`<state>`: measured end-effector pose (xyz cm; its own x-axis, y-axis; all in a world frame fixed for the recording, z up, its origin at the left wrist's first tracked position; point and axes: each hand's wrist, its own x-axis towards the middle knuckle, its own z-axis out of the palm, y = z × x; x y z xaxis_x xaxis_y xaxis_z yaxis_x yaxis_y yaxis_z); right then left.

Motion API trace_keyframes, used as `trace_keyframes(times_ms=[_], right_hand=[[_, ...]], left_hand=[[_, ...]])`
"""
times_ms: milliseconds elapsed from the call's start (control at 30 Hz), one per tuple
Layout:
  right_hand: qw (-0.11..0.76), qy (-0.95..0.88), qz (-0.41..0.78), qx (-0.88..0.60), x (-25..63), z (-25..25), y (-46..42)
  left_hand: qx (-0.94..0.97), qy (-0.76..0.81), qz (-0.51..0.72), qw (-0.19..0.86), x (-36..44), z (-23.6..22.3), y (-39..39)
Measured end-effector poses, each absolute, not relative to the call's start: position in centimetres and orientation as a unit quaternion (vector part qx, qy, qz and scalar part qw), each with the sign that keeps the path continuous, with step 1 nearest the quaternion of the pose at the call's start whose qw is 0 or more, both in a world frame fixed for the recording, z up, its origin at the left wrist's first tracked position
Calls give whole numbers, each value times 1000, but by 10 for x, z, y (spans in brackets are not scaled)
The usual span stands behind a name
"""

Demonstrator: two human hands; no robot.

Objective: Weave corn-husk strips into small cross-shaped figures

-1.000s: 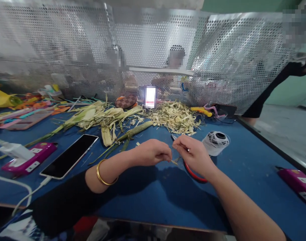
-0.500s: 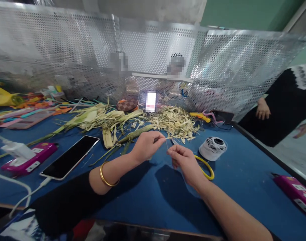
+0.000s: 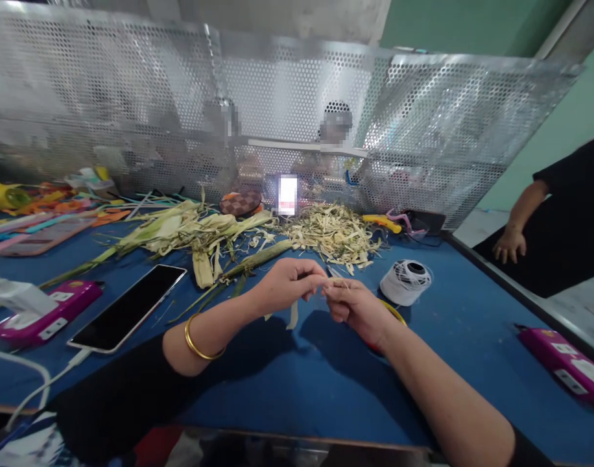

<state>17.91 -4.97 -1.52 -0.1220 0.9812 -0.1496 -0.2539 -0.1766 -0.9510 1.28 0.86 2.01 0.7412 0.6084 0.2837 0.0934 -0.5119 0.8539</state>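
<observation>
My left hand [image 3: 291,283] and my right hand [image 3: 358,310] meet above the table, fingertips pinched close together. Between them runs a thin pale husk strip [image 3: 340,283], its ends hidden by the fingers. A second pale piece [image 3: 292,316] dangles under my left hand. Partly covered by my right hand lies a pair of scissors [image 3: 394,312] with yellow and red handles; its blade tip shows beyond the fingers. To the right of that hand stands a spool of white thread [image 3: 399,288].
Behind the hands lie a pile of shredded husk strips [image 3: 333,233] and larger corn husks [image 3: 175,227]. A phone [image 3: 131,308] charges at left beside a purple power strip [image 3: 54,311]; another power strip [image 3: 564,363] is at right. A perforated metal screen [image 3: 287,84] closes the back. A person [image 3: 559,220] stands at right.
My hands were apart with a fine thread-like strand between them half a second ago; now their fingertips meet around the pale strip. The person at right has come further into view.
</observation>
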Motion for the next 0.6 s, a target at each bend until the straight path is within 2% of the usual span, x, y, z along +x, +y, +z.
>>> trace_keyframes(times_ms=[100,200,367,433,467,500,600], right_hand=[[510,-347,653,-440,166,-21,-52],[524,-376,596,-478,156,-23,-56],[503,-613,235,-563,160,-17,-63],[483,-660,173,-549,169,-11,-62],[472,-667,184,-546,175,-8,-60],[458,-663,225,-547,180,-6,-58],[445,-571,448,-525,191,-5,-51]], left_hand=[[821,279,346,359,14,14,12],[836,323,362,256,14,8,16],[907,278,284,141,12,0,19],[935,219,222,167,11,2,18],[941,184,194,206,10,4,18],[939,150,168,259,10,7,17],[874,130,147,444,10,13,16]])
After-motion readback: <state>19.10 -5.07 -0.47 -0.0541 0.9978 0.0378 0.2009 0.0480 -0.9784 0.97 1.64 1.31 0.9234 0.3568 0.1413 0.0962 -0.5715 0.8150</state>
